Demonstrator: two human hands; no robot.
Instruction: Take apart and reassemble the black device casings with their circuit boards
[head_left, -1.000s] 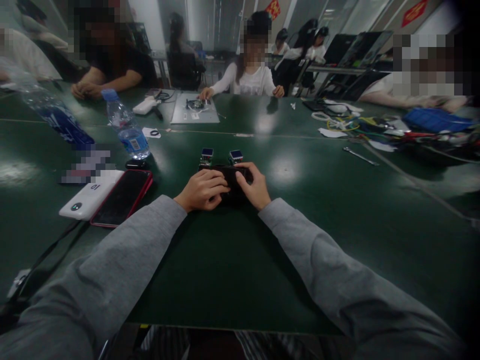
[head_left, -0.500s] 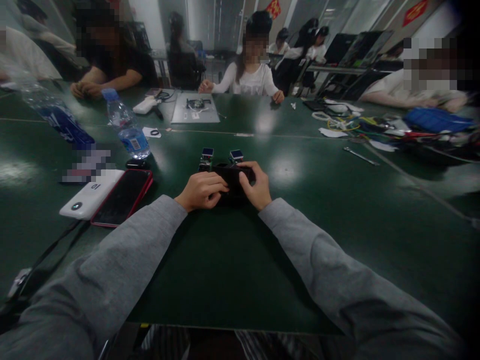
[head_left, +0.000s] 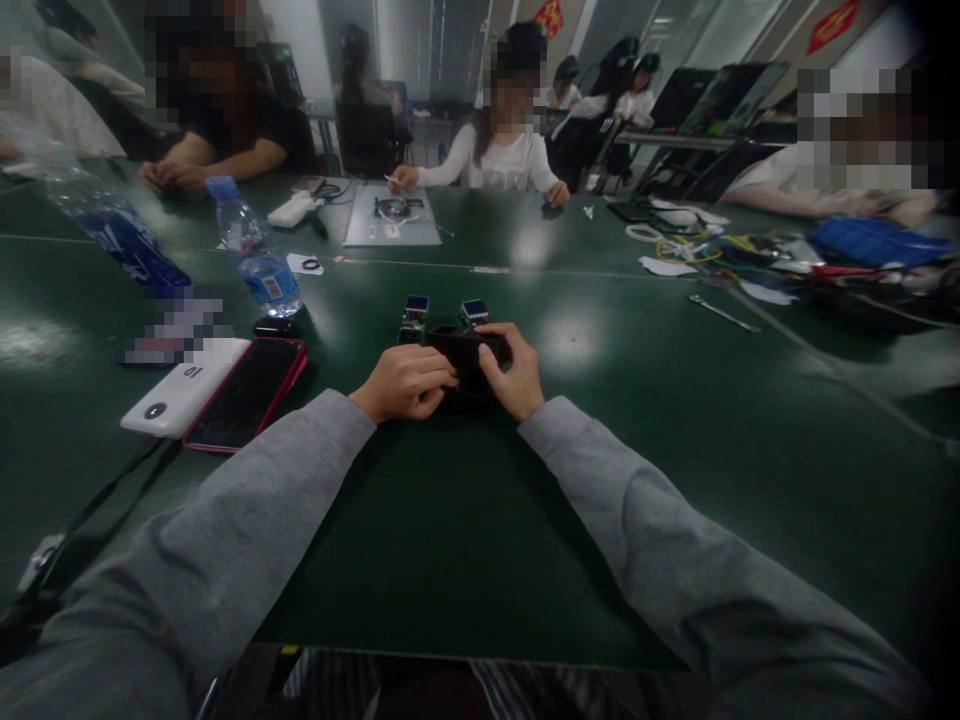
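Both hands are on a dark, box-like black object (head_left: 466,352) with an opening in its top, low over the green table (head_left: 465,540). My right hand (head_left: 517,375) grips its right side, thumb on the near face and fingers over the top edge. At the left side, my left hand (head_left: 401,383) is closed, its curled fingertips pressed against the near face; whether they pinch something small is hidden. Just beyond stand two small electronic modules with dark square screens, a left one (head_left: 417,305) and a right one (head_left: 474,310), partly hidden.
To the left lie a red-edged phone (head_left: 246,395), a white power bank (head_left: 184,388), a black case (head_left: 274,327) and a water bottle (head_left: 255,250). A wrench (head_left: 724,313) and tangled cables (head_left: 697,245) lie right. Opposite, a person sits behind a grey plate (head_left: 394,230).
The black object has tipped slightly, so more of its top opening shows. My hands have barely moved. The person opposite has shifted a hand left, with something thin and pale in it.
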